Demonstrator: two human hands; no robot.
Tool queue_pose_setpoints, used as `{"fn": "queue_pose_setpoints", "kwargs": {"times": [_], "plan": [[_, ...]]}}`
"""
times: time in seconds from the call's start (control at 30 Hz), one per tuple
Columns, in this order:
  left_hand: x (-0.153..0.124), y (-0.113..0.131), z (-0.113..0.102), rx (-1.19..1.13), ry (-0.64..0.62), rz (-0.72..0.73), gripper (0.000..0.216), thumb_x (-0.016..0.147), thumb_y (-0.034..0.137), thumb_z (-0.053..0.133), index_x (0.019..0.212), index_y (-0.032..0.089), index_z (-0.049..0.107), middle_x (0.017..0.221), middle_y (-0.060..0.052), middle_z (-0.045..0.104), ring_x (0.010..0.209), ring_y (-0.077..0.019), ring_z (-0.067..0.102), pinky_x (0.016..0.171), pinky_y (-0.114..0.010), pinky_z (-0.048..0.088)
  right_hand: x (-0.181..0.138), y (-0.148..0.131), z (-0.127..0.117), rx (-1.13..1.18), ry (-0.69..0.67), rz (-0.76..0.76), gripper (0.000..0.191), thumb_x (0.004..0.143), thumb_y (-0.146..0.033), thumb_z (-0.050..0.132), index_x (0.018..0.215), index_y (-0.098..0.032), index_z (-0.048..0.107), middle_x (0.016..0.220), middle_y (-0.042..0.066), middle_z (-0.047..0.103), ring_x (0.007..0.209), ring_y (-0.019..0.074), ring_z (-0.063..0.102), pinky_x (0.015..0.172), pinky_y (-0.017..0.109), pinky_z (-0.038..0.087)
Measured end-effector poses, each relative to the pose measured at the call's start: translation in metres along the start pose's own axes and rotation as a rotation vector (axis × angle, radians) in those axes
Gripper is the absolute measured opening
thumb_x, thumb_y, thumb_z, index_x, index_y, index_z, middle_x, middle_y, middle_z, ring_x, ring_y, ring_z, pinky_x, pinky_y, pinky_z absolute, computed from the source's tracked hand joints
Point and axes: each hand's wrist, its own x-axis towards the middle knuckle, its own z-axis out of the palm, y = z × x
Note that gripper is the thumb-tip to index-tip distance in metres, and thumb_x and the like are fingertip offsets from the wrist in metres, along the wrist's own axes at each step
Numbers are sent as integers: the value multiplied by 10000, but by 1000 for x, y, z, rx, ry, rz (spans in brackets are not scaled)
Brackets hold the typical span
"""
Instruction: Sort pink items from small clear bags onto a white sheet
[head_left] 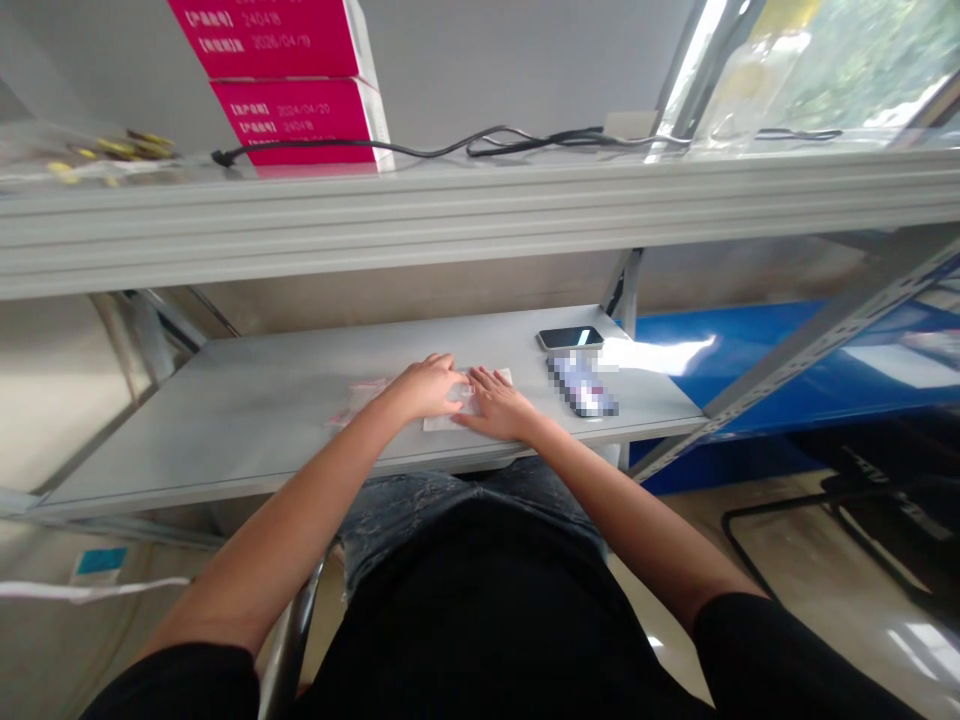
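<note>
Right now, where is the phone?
In the head view the phone lies on the grey shelf, at its far right, just beyond the right hand.

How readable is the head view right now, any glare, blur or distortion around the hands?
Head view: wide-angle bend bows the upper shelf edge; window glare washes out the blue surface; a pixelated patch hides the item by the phone; the left hand and right hand are soft, pressing flat on a clear packet that is hard to make out.
</note>
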Motion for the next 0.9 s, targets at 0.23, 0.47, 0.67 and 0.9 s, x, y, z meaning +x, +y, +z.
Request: {"fn": "queue_pose_setpoints", "kwargs": {"times": [0.23, 0.47, 0.67, 0.9], "plan": [[1, 3, -8, 21, -13, 40, 264, 860, 322, 646, 1076, 233, 768, 1138, -125, 629, 1069, -303, 594, 893, -369, 463, 0, 0, 2, -7, 5, 9, 881, 936, -715, 505, 1533, -76, 401, 1593, 256, 381, 1505, 403, 313, 1234, 573, 224], [5, 3, -4, 37, -35, 69, 399, 805, 220, 703, 1203, 191, 686, 1252, -131, 593, 1169, -289, 577, 990, -347, 459, 0, 2, 5, -7, 23, 10, 874, 939, -703, 504, 1566, -112, 354, 1593, 228, 396, 1490, 409, 334, 1218, 591, 244], [2, -4, 0, 12, -32, 93, 553, 780, 156, 709, 1319, 161, 587, 1347, -148, 569, 1246, -278, 557, 1051, -334, 425, 1, 3, 5, 4, 1, 0, 908, 947, -706, 476, 1593, -95, 290, 1612, 234, 359, 1504, 416, 299, 1225, 592, 217], [4, -10, 5, -26, -41, 72, 447, 827, 220, 666, 1271, 190, 624, 1182, -121, 712, 1076, -294, 660, 943, -373, 468, 1, 2, 4, 56, 60, 34, 905, 914, -689, 560, 1569, -114, 317, 1563, 227, 431, 1467, 395, 367, 1211, 572, 255]]}}
